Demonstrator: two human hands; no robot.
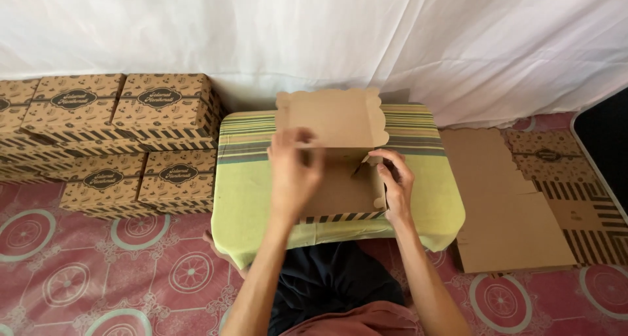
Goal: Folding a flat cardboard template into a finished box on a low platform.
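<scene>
Two bare hands at work on one half-folded cardboard box (pixel 340 159), landmark for everything here. Left hand (pixel 292 172) over the box's left wall, fingers curled in a narrow pinch on the top edge of that panel, near the hinge of the raised scalloped lid (pixel 329 117). Right hand (pixel 394 182) at the box's right side, fingers narrow around a small side flap (pixel 374 172), thumb pressing it inward. Box itself resting in the middle of a low desk, draped in a green striped cloth (pixel 242 198), striped front edge of the box toward the person.

Left of the box, on the floor: a stack of finished boxes (pixel 124 140), same brown print, closed. Right of the box: unfolded flat blanks (pixel 517 205), plain side up, printed ones beyond. Behind the box: a white curtain (pixel 314 28). Below the box's desk: a pink patterned floor mat (pixel 98 270).

Likely trouble, as a judgement only: a flap creased off its score line or torn at the slot, from uneven pressure of the right thumb; a left wall springing open, from too loose a pinch; a box sliding on the cloth, from a push with nothing braced behind.
</scene>
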